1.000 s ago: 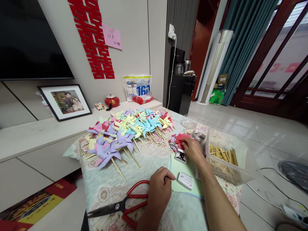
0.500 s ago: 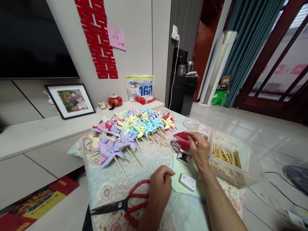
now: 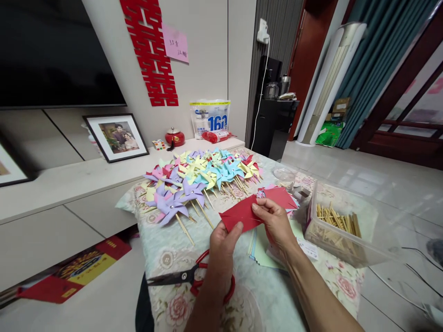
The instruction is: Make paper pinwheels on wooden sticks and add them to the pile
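Observation:
A piece of red paper [image 3: 242, 213] is held between my two hands above the table. My left hand [image 3: 224, 242] pinches its lower left corner, thumb on top. My right hand [image 3: 273, 219] grips the right edge with thumb and fingers. Just behind lies a stack of cut paper [image 3: 281, 197] with red on top. Scissors with red handles [image 3: 187, 276] rest under my left forearm, their blades pointing left. Pale green paper sheets [image 3: 259, 251] and a small white box [image 3: 307, 249] lie partly hidden by my right hand and wrist.
Many paper pinwheels [image 3: 194, 180] on sticks cover the far left of the table. A clear plastic box [image 3: 342, 246] of short sticks stands at the right. Behind it sits a round clear container [image 3: 284, 175]. A cabinet [image 3: 104, 177] runs along the wall.
My right hand has taken the red paper from the stack and brought it left to my left hand, which has closed on it. The view has shifted slightly.

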{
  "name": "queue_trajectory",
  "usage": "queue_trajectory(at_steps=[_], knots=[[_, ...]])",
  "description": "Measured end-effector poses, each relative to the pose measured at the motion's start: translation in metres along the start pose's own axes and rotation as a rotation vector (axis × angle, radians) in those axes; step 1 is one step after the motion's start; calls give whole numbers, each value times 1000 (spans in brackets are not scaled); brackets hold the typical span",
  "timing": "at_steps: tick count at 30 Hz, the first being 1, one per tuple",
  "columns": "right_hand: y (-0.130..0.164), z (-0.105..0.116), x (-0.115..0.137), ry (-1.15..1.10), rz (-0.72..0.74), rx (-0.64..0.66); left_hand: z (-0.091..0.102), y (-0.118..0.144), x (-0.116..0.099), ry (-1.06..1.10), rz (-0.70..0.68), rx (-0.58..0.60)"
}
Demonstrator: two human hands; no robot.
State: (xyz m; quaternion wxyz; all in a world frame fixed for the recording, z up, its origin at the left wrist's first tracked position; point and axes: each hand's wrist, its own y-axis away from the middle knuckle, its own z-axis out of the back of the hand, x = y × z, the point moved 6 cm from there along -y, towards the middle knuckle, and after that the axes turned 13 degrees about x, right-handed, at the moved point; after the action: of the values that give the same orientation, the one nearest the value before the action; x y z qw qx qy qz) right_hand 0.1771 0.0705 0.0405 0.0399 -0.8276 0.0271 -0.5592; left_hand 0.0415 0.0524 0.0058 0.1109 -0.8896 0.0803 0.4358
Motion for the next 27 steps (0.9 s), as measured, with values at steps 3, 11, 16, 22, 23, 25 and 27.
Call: queue_trajectory(at_steps=[3, 11, 16, 22, 23, 25, 27], knots=[[1, -2, -5, 11, -49, 36, 6, 2, 3, 30, 7, -51], [3, -9, -15, 43, -152, 188, 8, 2, 7, 61, 67, -54], [2, -5, -16, 27, -144, 139, 4, 2, 4, 12, 77, -40], [-2, -1, -17, 100, -114, 136, 4, 0, 1, 1, 49, -58], [-2, 1, -16, 157, -95, 124, 4, 0, 0, -1, 46, -67], [-2, 6, -10, 324, -6, 62, 6, 1, -1, -5, 41, -91], [2, 8, 5, 552, 163, -23, 8, 2, -1, -12, 49, -123]])
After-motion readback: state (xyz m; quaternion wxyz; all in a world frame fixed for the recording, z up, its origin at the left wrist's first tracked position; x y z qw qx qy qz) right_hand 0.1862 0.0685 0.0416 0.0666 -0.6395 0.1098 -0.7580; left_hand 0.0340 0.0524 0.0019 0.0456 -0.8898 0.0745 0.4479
